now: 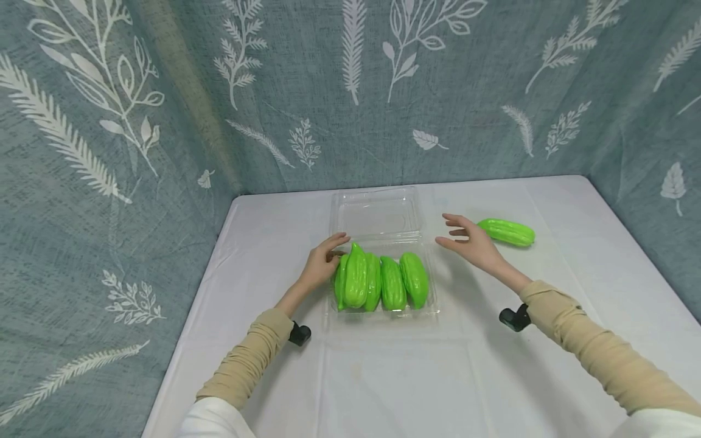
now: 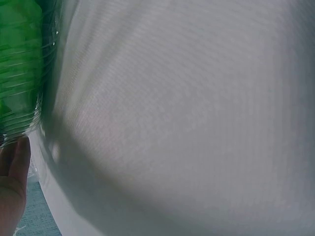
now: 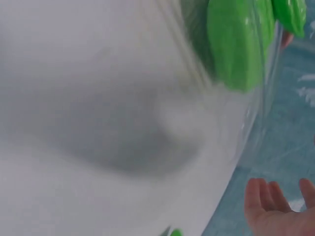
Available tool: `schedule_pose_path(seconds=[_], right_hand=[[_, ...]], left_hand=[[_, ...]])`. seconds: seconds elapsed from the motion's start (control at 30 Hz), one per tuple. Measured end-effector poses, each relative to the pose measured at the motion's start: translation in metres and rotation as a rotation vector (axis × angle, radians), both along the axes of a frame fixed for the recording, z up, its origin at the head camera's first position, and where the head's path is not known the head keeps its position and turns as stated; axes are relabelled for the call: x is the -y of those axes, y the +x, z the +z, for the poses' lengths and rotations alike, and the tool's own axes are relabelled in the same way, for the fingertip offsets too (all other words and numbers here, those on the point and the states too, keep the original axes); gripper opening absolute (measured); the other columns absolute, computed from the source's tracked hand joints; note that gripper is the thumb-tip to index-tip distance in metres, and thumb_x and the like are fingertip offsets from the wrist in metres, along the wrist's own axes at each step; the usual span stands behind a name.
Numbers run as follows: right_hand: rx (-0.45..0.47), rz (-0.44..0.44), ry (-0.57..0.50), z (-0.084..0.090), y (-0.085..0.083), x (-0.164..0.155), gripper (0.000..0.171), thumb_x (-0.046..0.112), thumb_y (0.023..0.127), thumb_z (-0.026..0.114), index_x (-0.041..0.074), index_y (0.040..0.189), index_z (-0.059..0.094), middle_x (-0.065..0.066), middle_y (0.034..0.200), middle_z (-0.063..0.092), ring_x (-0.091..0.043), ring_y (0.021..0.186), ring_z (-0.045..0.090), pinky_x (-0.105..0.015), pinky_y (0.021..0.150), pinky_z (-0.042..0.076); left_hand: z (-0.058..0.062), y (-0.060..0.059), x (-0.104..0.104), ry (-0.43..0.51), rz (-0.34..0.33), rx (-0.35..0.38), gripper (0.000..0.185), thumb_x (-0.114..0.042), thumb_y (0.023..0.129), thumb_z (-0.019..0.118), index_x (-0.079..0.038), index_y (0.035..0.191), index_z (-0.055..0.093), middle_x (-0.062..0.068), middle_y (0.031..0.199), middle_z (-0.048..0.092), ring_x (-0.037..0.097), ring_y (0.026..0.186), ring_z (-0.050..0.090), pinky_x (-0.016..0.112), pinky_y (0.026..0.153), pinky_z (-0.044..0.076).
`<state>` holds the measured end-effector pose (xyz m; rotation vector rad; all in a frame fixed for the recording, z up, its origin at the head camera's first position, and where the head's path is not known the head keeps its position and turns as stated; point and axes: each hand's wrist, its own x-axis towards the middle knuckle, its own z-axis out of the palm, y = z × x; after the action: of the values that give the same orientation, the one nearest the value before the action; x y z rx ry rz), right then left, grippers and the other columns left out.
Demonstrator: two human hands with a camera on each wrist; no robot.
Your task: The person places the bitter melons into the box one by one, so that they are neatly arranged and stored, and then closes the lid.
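A clear plastic clamshell box point(image 1: 429, 299) stands on the table with its lid laid back. Several bright green ridged gourds point(image 1: 414, 280) lie side by side inside; one gourd point(image 1: 356, 277) rests higher, on top of its neighbours at the left. My left hand point(image 1: 317, 266) is at the box's left side, fingertips right at its wall and the leftmost gourd. In the left wrist view its fingers point(image 2: 19, 160) show at the box's corner. To the right of the box, my right hand point(image 1: 475, 246) hovers with fingers spread and nothing between them.
A single loose gourd point(image 1: 508, 232) lies on the table just beyond the right hand. The clear lid point(image 1: 378, 213) lies flat behind the box. White cloth covers the table point(image 1: 400, 377), and patterned blue-green curtains point(image 1: 328, 121) hang around its back and sides.
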<state>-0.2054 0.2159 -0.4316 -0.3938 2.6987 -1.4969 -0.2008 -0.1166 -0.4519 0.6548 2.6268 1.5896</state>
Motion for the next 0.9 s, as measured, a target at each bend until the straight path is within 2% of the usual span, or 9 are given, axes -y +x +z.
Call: schedule_pose_path(seconds=[0.2, 0.47, 0.6, 0.9], right_hand=[[0.021, -0.067, 0.062, -0.001, -0.010, -0.024, 0.068, 0.034, 0.084, 0.060, 0.007, 0.139, 0.031, -0.023, 0.135, 0.037, -0.039, 0.118, 0.042, -0.046, 0.097, 0.041], [-0.045, -0.171, 0.146, 0.001, -0.018, -0.051, 0.067, 0.034, 0.084, 0.060, 0.004, 0.137, 0.033, -0.028, 0.132, 0.039, -0.043, 0.114, 0.044, -0.050, 0.089, 0.046], [-0.040, -0.222, 0.185, 0.004, -0.020, -0.062, 0.067, 0.034, 0.084, 0.059, 0.003, 0.138, 0.032, -0.029, 0.131, 0.039, -0.044, 0.114, 0.044, -0.052, 0.091, 0.043], [-0.027, -0.270, 0.243, 0.006, -0.023, -0.080, 0.068, 0.035, 0.086, 0.057, 0.001, 0.138, 0.030, -0.032, 0.130, 0.038, -0.047, 0.114, 0.041, -0.053, 0.094, 0.040]], left_hand=[[-0.001, -0.001, 0.000, 0.018, -0.009, 0.003, 0.046, 0.020, 0.080, 0.038, 0.011, 0.124, 0.045, 0.027, 0.137, 0.032, 0.045, 0.105, 0.051, 0.046, 0.090, 0.046], [-0.002, 0.001, 0.002, 0.007, 0.003, 0.000, 0.046, 0.020, 0.080, 0.038, 0.010, 0.124, 0.045, 0.027, 0.137, 0.033, 0.045, 0.106, 0.051, 0.046, 0.090, 0.047], [-0.002, 0.001, 0.002, 0.003, 0.003, 0.006, 0.046, 0.020, 0.080, 0.038, 0.010, 0.125, 0.045, 0.027, 0.137, 0.032, 0.044, 0.106, 0.051, 0.045, 0.091, 0.047], [0.001, 0.001, 0.001, 0.008, 0.000, 0.013, 0.046, 0.020, 0.080, 0.038, 0.010, 0.124, 0.046, 0.026, 0.137, 0.033, 0.045, 0.106, 0.051, 0.047, 0.090, 0.046]])
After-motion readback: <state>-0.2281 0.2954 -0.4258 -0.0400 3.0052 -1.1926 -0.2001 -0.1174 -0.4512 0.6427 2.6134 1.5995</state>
